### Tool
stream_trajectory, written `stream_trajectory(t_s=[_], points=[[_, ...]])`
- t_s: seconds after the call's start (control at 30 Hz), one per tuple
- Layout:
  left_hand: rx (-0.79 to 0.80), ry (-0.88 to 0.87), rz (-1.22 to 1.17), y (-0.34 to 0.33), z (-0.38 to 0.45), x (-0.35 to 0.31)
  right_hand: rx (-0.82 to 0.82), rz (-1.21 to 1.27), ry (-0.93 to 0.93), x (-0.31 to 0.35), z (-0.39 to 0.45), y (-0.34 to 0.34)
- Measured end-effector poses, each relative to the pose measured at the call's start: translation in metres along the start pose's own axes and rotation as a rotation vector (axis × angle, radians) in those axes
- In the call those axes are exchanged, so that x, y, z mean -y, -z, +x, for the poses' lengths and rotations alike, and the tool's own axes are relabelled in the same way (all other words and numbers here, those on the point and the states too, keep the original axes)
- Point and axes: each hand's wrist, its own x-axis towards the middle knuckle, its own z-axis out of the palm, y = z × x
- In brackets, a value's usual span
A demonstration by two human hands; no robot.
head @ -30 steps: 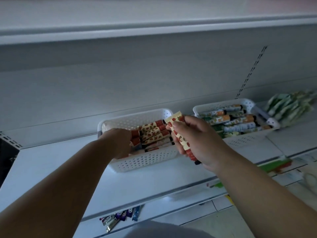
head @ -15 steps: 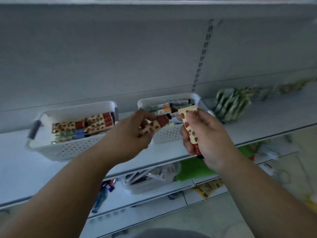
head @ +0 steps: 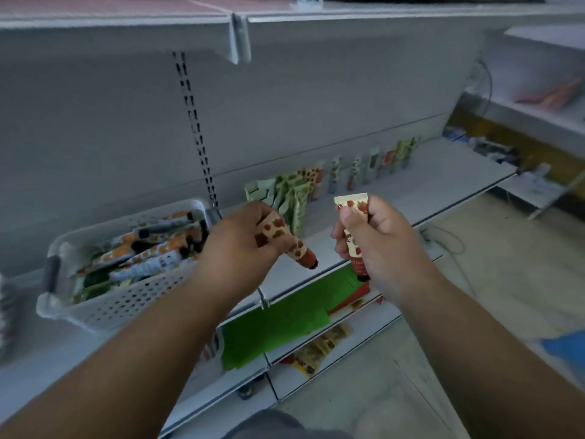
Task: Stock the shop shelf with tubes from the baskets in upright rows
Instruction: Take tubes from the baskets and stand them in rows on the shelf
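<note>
**Stock count: two tubes in hand, one row begun, basket far from empty**

Left hand [head: 235, 248]: my fingers are curled round a strawberry tube [head: 286, 240], held slantwise, red cap pointing down and to the right, above the shelf [head: 443, 172] front.

Right hand [head: 376, 248]: I grip a second tube [head: 354, 229] nearly upright, crimped end up, cap down. The two hands are near each other but apart.

Placed stock: just behind my hands, a cluster of green tubes [head: 289, 193] standing close together, some leaning. Beyond it, a back row [head: 373, 163] of mixed tubes along the rear wall, spaced out, running right; too blurred to count.

Source: basket [head: 120, 293] at my left on the same shelf, piled with tubes lying flat.

Status, my judgement: early to middle. One thin row and one cluster are up; the shelf front is bare; both tubes in hand wait to be stood; most of the basket remains

Lower shelf [head: 316, 353]: green sheets and packets, not part of this job
</note>
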Motion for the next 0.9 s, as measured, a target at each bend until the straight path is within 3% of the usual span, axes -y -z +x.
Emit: stream_trajectory(t_s=[0.27,0.43,0.57,0.73,0.9], points=[[0.039,-0.024,0.074,-0.056,0.070,-0.028,-0.006,-0.098,0.019,-0.013,0.067,0.071],[-0.106,0.049,0.116,-0.082,0.107,-0.039,0.132,-0.086,0.060,-0.034,0.128,0.099],[-0.231,0.158,0.279,-0.102,0.137,-0.048,0.299,-0.176,0.139,-0.048,0.186,0.116],[-0.254,0.238,0.483,-0.126,0.175,-0.060,0.427,-0.225,0.330,-0.056,0.239,0.131],[-0.269,0.279,0.598,-0.134,0.192,-0.047,0.505,-0.231,0.394,-0.065,0.259,0.130]])
